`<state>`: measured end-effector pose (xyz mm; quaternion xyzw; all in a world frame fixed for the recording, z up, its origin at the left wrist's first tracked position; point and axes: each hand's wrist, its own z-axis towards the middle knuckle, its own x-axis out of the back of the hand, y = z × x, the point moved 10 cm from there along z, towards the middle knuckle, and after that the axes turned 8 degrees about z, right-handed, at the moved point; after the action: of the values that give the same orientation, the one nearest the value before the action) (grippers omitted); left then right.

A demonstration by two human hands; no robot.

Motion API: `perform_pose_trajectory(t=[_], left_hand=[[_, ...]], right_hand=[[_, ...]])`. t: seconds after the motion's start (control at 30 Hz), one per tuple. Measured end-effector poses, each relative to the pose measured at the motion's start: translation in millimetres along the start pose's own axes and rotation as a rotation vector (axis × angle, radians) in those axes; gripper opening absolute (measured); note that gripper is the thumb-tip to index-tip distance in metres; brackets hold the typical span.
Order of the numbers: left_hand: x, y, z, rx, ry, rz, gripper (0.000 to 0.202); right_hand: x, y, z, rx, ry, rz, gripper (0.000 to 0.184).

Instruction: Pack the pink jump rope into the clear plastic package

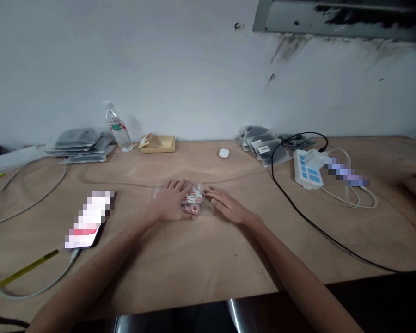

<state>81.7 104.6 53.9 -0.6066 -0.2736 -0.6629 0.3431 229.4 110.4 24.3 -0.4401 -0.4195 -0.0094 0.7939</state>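
A small clear plastic bag [194, 200] with white and red bits inside lies on the wooden table [208, 259], in the middle. My left hand [171, 200] rests flat on the bag's left part, fingers stretched out. My right hand [225, 204] lies flat at the bag's right edge, fingers spread and touching it. Neither hand grips anything.
A phone [88, 221] lies left of my hands. At the back stand a water bottle [118, 127], a flat box [158, 144], grey pouches [79, 144] and more pouches [265, 147]. A small white case [223, 153], a power strip [309, 169] and a black cable [315, 226] lie right.
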Motion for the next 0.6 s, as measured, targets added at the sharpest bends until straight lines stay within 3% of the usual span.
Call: perform_pose_trajectory(t=[0.33,0.6], left_hand=[[-0.8,-0.2,-0.5,-0.008,-0.012,-0.002,0.099],[-1.9,-1.2,-0.4,0.007,-0.008,-0.017,0.102]], right_hand=[[0.5,16.8,4.7,-0.173,0.181,0.256,0.047],[-0.7,-1.4,13.4,-0.097,0.245,0.082,0.032]])
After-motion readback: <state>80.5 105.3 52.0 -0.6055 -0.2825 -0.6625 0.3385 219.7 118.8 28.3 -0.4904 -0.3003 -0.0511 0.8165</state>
